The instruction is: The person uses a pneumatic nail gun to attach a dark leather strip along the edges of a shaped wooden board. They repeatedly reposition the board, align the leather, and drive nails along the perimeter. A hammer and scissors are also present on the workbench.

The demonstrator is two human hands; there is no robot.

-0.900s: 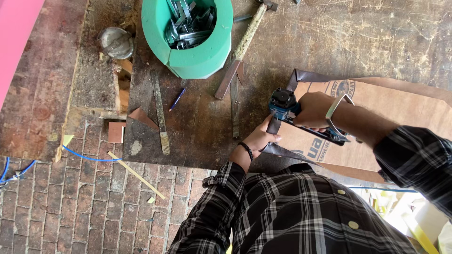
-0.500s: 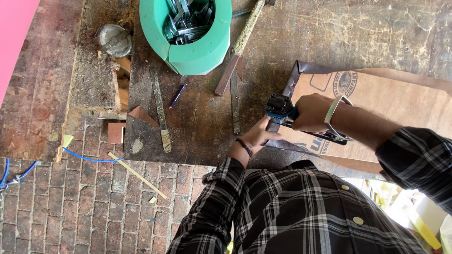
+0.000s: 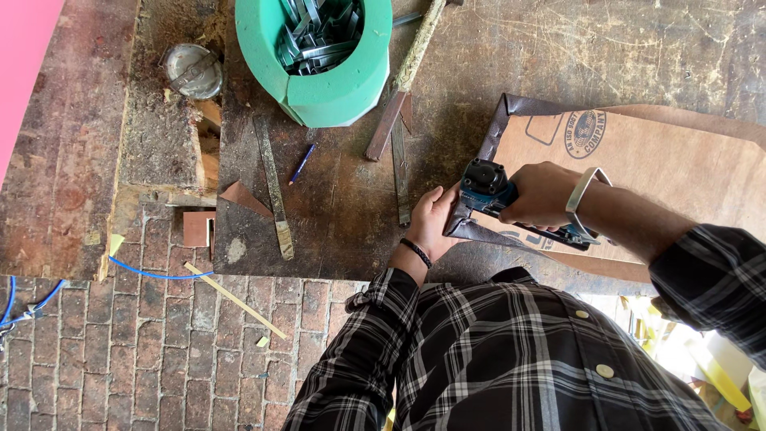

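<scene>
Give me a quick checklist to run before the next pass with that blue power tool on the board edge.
1. Right hand wrapped around the blue power tool: ok.
2. Left hand steadying the dark strip on the brown board: ok.
3. Left fingers clear of the tool's nose: not ok, they sit right beside it.
4. Tool nose seated on the strip: cannot tell, hidden under the tool.
5. Green tub and blue pen away from the board: ok.
</scene>
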